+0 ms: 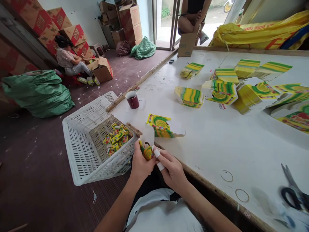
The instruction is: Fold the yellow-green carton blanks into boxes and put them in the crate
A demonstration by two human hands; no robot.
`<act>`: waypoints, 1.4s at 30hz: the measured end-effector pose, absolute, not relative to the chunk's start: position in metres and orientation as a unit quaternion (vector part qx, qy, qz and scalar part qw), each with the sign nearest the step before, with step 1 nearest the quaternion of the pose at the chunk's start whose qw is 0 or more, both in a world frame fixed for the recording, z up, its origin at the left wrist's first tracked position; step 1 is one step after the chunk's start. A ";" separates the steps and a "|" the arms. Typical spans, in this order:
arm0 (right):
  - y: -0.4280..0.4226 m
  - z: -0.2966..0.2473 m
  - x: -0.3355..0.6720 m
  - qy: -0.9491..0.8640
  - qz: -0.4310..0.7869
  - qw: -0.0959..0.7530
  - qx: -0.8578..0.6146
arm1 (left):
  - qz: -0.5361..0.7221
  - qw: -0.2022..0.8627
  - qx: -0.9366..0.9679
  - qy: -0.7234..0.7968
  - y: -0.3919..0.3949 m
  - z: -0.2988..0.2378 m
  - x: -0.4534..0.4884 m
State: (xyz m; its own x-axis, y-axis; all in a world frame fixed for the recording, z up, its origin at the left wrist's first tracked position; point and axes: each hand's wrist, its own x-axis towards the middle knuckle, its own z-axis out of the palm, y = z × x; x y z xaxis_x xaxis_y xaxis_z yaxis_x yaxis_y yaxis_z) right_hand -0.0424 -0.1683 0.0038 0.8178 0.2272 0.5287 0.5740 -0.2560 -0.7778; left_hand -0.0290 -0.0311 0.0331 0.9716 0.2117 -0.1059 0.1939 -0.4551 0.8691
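Just off the table's near edge, my left hand [143, 163] is closed round a small yellow-and-green printed carton [147, 152], partly folded, with a white flap standing up. My right hand [172, 168] has white tape on its fingertips and pinches the carton's right side. What lies inside the carton is hidden by my fingers. Beyond my hands, a stack of flat printed cartons [159, 126] lies on the white table [205, 151]. To the left stands a white plastic basket [83, 154], with several finished-looking small boxes [117, 138] in it.
A maroon mug [132, 100] stands near the table's left edge. More carton stacks [223, 91] lie at the far right. Scissors [294, 190] and rubber bands [242, 195] lie at the near right. One person [72, 59] sits by cardboard boxes; another [194, 16] sits beyond the table.
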 end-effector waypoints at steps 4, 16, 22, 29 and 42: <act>-0.183 0.019 -0.028 -0.122 -0.072 0.686 -0.714 | 0.024 0.453 0.888 0.075 -0.024 0.034 -0.029; -0.160 0.013 -0.024 0.128 0.378 0.873 -0.280 | 0.061 0.517 0.852 -0.057 -0.031 0.025 -0.045; -0.174 0.017 -0.023 0.050 0.248 0.903 -0.347 | 0.047 0.502 0.863 -0.031 -0.027 0.028 -0.038; -0.175 0.031 -0.012 0.045 0.227 0.802 -0.550 | -0.010 0.389 0.918 -0.083 -0.034 0.022 -0.045; -0.173 0.015 -0.027 -0.169 0.072 0.639 -0.746 | -0.055 0.355 0.931 -0.063 -0.031 0.019 -0.035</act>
